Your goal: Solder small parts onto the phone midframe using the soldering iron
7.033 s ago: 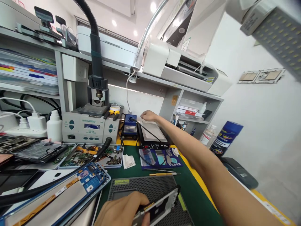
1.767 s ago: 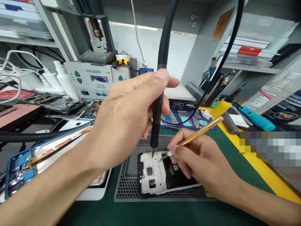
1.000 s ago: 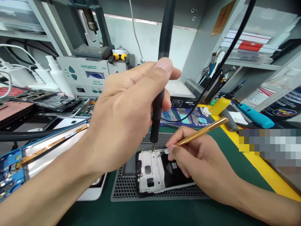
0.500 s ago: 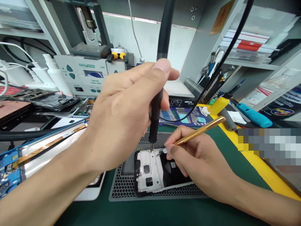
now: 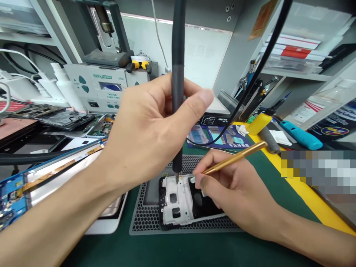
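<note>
Nearest to my view is the dark green table cover (image 5: 194,252), smooth and flat. On it lies a grey rubber mat (image 5: 144,222) with a honeycomb pattern of small holes. The opened phone (image 5: 178,200) rests on this mat, in the middle of the view: a black rectangular body with a white plastic inner frame on its left half and a dark, shiny area on its right half.

My left hand (image 5: 150,129) is closed around a soldering iron (image 5: 178,92), a long, round, matte black handle that stands almost upright. The thumb presses it from the right and the other fingers wrap it from behind. Its thin metal tip touches the top edge of the white frame.

My right hand (image 5: 233,189) lies low at the right side of the phone and pinches a golden tool (image 5: 236,157), slim and metallic, as one holds a pen. Its point is just beside the iron tip, at a small white piece; I cannot tell if they touch.

At the left lies a blue-edged phone shell (image 5: 11,193). Farther back are a blue card (image 5: 219,135), a yellow-handled tool (image 5: 260,124) and a grey, boxy rework station (image 5: 102,85).
</note>
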`<state>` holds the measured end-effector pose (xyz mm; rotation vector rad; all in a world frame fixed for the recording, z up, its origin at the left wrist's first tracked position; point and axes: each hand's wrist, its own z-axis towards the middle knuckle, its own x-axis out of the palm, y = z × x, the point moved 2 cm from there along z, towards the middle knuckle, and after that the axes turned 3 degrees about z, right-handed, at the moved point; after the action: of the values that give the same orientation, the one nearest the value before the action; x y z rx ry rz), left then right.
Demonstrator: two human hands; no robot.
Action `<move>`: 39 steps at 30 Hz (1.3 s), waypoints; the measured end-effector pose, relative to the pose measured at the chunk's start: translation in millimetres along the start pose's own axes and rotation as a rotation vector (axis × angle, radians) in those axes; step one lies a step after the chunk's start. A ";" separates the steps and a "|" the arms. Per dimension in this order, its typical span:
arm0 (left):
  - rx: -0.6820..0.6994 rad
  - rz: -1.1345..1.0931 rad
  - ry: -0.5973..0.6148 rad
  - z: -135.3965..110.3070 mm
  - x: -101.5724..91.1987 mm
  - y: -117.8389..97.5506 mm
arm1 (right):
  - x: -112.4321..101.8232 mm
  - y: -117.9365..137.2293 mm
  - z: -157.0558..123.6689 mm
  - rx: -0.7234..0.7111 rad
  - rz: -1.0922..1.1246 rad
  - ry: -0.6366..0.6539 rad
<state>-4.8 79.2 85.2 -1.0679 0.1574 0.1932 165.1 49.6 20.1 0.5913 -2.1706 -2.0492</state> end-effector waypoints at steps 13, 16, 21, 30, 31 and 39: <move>0.094 0.131 0.097 -0.1 -5.0 4.2 | 1.4 -4.3 -4.4 -0.077 -0.212 -0.030; 0.096 0.159 0.091 -0.1 -3.3 3.3 | 2.7 -3.9 -5.9 -0.111 -0.281 -0.050; 0.145 0.247 0.110 2.2 0.1 2.2 | 6.1 -0.9 -6.8 -0.183 -0.320 -0.062; 0.192 0.316 0.107 3.4 1.2 -0.3 | 8.7 0.8 -7.3 -0.269 -0.345 -0.065; 0.190 0.316 0.108 3.3 1.3 -0.6 | 8.8 1.1 -7.5 -0.274 -0.352 -0.067; 0.179 0.270 0.114 1.8 2.0 0.0 | 8.8 1.8 -8.8 -0.290 -0.377 -0.066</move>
<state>-2.8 80.9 85.6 -0.8766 0.4151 0.3554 159.6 38.3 21.0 0.9652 -1.8492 -2.5417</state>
